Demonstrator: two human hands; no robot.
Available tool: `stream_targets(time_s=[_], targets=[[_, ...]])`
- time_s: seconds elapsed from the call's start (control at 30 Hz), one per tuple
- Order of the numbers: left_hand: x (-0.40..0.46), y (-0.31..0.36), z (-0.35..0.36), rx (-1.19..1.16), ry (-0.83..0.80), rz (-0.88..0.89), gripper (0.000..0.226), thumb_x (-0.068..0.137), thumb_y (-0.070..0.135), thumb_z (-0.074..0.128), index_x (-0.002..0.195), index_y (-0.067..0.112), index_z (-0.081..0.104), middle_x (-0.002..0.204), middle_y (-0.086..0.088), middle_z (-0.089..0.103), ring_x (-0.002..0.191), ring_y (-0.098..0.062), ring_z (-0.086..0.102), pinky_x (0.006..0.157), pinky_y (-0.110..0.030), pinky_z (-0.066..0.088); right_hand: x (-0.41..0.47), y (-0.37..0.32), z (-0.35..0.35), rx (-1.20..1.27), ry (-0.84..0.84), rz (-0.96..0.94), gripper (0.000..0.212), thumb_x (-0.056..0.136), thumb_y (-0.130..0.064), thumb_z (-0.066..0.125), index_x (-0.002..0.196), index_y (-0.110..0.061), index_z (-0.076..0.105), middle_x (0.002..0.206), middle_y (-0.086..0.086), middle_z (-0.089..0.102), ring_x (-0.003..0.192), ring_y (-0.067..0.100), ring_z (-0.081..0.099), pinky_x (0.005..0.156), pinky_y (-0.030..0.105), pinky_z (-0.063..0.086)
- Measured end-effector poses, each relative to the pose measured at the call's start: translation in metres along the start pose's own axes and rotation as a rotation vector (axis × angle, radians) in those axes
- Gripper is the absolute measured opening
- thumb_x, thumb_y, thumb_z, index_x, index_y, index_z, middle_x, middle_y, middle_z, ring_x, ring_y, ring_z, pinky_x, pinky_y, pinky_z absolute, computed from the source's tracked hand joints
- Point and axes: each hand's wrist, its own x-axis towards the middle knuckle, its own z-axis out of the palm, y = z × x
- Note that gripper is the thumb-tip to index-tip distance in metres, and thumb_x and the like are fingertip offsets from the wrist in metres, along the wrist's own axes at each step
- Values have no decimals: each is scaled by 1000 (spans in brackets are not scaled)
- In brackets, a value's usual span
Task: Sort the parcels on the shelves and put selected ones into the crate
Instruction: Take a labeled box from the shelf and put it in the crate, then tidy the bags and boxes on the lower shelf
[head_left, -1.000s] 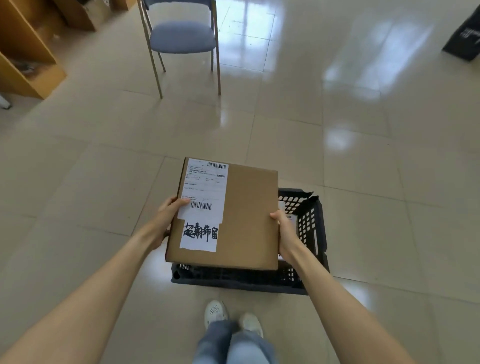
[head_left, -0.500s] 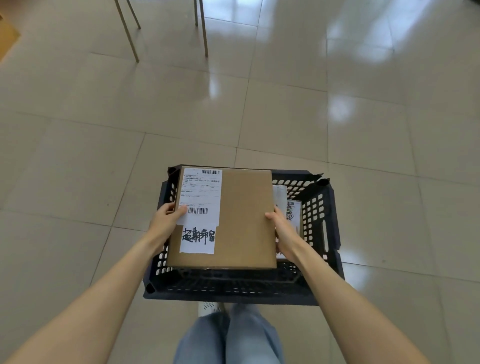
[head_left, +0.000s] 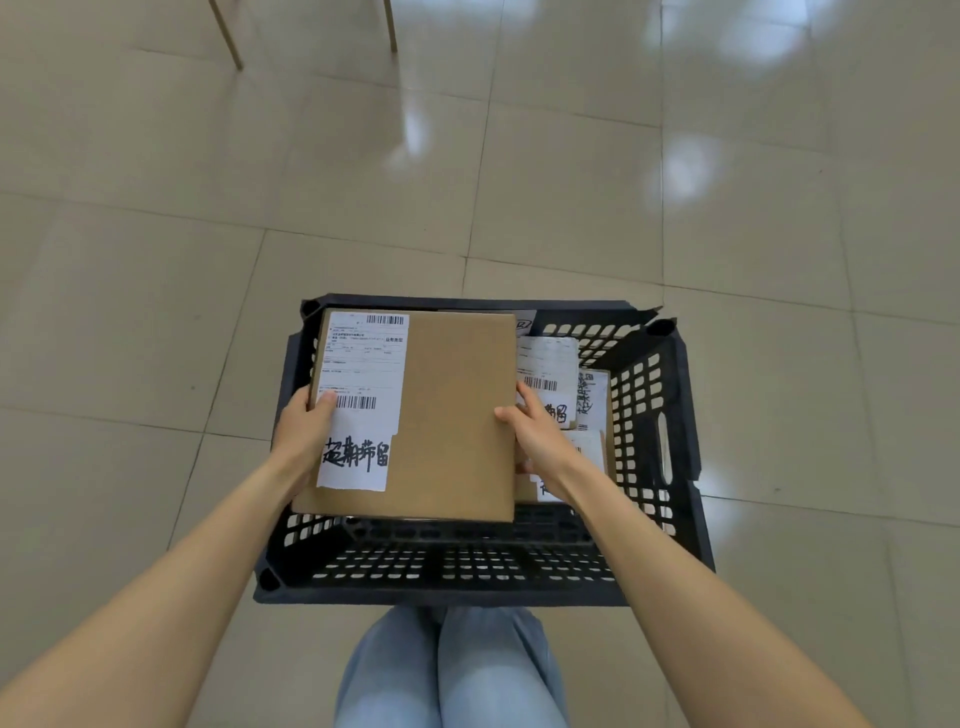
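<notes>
Over tiled floor (head_left: 156, 312), both hands have lowered parcel (head_left: 452, 415) into crate (head_left: 670, 415).

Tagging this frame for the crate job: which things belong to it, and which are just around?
Job: cardboard parcel, left hand, right hand, black crate, labelled parcels inside.
Around: chair legs, tiled floor.
</notes>
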Motion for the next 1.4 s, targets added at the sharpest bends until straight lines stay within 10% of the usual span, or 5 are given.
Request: stream_targets(time_s=[0.13, 0.33, 0.77, 1.17, 1.4], targets=[[-1, -1, -2, 12, 4, 25, 33, 102, 28, 42, 131, 14, 49, 112, -4, 63, 84, -13, 62, 68, -30, 50, 0, 11, 9, 30, 0, 17, 50, 103, -17, 40, 149, -31, 28, 134, -6, 52, 103, 4, 55, 72, 24, 46], [2, -2, 3, 96, 19, 35, 36, 103, 30, 39, 135, 15, 44, 109, 0, 58, 82, -12, 57, 60, -24, 43, 11, 15, 13, -30, 27, 23, 52, 103, -17, 40, 152, -29, 24, 141, -5, 48, 120, 14, 51, 96, 33, 45], [-22, 39, -12, 264, 53, 111, 53, 101, 30, 42, 148, 13, 27, 141, -9, 48, 122, -29, 51, 91, -36, 41, -9, -29, 11, -452, 253, 13, 65, 99, -29, 51, 155, -19, 20, 157, 6, 31, 143, 26, 31, 114, 46, 31], [-141, 193, -145, 999, 236, 529, 46, 98, 21, 41, 143, 14, 39, 142, -4, 47, 128, -25, 46, 98, -39, 43, -116, -252, 92, -1519, 112, -694, 50, 97, -20, 44, 145, -13, 37, 147, 7, 43, 132, 28, 38, 106, 39, 34], [-236, 213, -292, 1100, 524, 374, 48, 96, 18, 41, 144, 10, 35, 142, -9, 44, 129, -29, 43, 97, -41, 43, -216, -342, 208, -1733, 90, -1082, 46, 98, -23, 42, 142, -11, 36, 142, 10, 44, 132, 31, 37, 104, 40, 34]])
